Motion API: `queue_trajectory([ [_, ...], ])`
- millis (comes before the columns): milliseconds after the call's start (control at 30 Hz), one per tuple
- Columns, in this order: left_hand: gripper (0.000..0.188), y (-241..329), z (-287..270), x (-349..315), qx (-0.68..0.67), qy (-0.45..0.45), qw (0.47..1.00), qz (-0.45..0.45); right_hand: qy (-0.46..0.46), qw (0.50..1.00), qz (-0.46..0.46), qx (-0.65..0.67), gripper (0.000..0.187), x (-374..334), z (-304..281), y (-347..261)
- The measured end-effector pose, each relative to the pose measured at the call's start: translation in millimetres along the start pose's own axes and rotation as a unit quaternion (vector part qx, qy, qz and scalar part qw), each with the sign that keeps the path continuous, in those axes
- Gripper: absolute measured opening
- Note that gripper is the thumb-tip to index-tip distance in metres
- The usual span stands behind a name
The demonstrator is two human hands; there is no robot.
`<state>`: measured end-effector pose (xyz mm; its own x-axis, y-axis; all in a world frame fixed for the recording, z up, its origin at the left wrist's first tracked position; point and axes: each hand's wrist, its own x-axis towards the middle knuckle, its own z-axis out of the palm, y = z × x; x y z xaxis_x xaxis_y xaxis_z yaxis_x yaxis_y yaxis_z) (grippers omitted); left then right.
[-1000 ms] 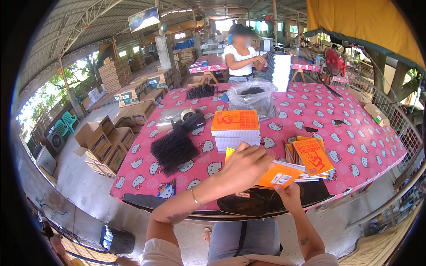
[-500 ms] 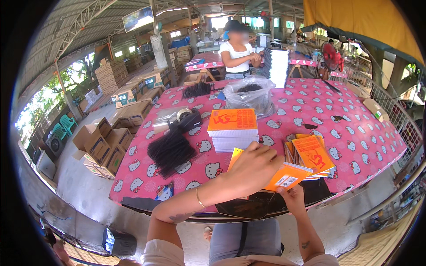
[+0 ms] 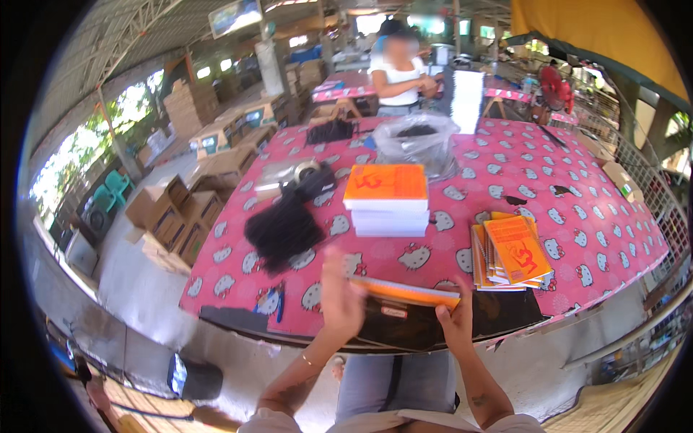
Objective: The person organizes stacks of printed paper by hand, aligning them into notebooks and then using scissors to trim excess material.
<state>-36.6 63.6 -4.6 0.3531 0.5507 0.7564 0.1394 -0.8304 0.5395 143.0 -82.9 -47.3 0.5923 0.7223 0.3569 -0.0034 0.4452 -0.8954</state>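
An orange-covered notebook (image 3: 413, 291) is tilted up at the near edge of the table, its long edge toward me. My right hand (image 3: 456, 317) grips its right end, thumb in front. Beside the notebook's left end is my left hand (image 3: 341, 299), blurred by motion, its fingers stretched upward; whether it touches the notebook I cannot tell. Beyond the notebook stands a stack of orange-covered booklets with white page edges (image 3: 390, 220). To the right lies a looser pile of orange notebooks (image 3: 514, 249), some showing coil bindings along their edges.
A heap of black coils (image 3: 284, 234) lies left, near a tape dispenser (image 3: 309, 175). Blue-handled pliers (image 3: 279, 303) rest near the front-left edge. Farther back are a clear plastic bag (image 3: 415, 144) and a tall white stack (image 3: 467, 102). Across the table stands another person (image 3: 398, 76).
My left hand has swung left, away from above the notebook, to its left end. The notebook has moved left from the pile and turned edge-up in my right hand.
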Motion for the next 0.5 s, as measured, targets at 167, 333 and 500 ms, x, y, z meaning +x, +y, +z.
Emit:
queue_trajectory([
  [167, 0.058, -24.7, 0.8, -50.6, -0.183, -0.123, 0.908, -0.356, 0.011, 0.975, -0.077, -0.206, 0.072, 15.6, -24.8, 18.4],
  [333, 0.045, -162.0, -33.3, 0.7, 0.249, -0.031, 0.968, 0.0, -0.027, 0.985, -0.055, -0.161, 0.066, 15.8, -47.3, 0.7],
  [500, 0.03, -234.2, -41.1, 35.1, 0.417, -0.131, 0.899, 0.018, 0.004, 0.985, -0.065, -0.161, 0.061, 15.3, -49.4, 11.4],
])
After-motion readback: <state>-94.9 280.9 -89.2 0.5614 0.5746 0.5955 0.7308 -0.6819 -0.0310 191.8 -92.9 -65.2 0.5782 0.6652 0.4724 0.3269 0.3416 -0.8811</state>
